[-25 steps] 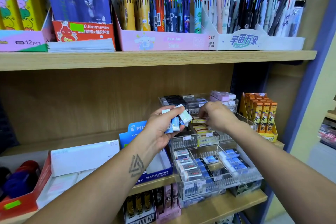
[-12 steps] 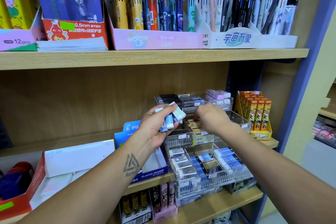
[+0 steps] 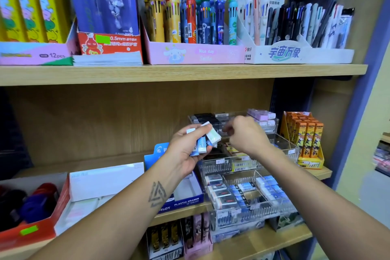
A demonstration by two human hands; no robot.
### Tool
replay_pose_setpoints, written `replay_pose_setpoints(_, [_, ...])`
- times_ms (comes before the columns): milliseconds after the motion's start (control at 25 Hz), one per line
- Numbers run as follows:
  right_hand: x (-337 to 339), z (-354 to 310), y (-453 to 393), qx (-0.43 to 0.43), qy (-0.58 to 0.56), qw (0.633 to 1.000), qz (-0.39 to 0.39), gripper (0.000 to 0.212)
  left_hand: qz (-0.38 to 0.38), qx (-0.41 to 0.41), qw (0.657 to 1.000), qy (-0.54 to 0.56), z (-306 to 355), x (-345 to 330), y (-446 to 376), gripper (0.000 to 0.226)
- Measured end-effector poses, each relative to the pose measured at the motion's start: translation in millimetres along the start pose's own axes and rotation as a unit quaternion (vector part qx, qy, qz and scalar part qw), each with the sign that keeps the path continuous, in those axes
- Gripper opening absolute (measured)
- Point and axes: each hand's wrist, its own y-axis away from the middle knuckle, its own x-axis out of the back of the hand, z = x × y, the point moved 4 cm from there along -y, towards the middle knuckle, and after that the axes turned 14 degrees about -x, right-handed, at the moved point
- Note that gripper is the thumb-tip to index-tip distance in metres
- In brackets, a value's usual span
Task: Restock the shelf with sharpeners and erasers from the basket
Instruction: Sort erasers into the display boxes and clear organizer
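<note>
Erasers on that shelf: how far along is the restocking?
Done: the front bins of the clear rack already hold rows of erasers. In hand: the left hand grips a small bunch of erasers, while the right hand, blurred, reaches over the rack's upper tiers. Left: that bunch is not yet shelved. The basket is out of view, so I cannot tell how much remains.
</note>
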Motion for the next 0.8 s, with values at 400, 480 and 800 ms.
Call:
replay_pose_setpoints(400, [-6,-96,71,0.095,-0.309,0.925,-0.2,0.035,0.041,-0.021,0.999,-0.001,42,80,37,0.025])
replay_pose_setpoints(480, [-12,-117,79,0.068,-0.363,0.901,-0.229,0.022,0.05,-0.014,0.999,0.012,50,103,44,0.033])
replay_pose_setpoints(800, [-58,-185,105,-0.006,-0.422,0.839,-0.343,0.006,0.105,0.005,0.994,0.042,71,192,58,0.023])
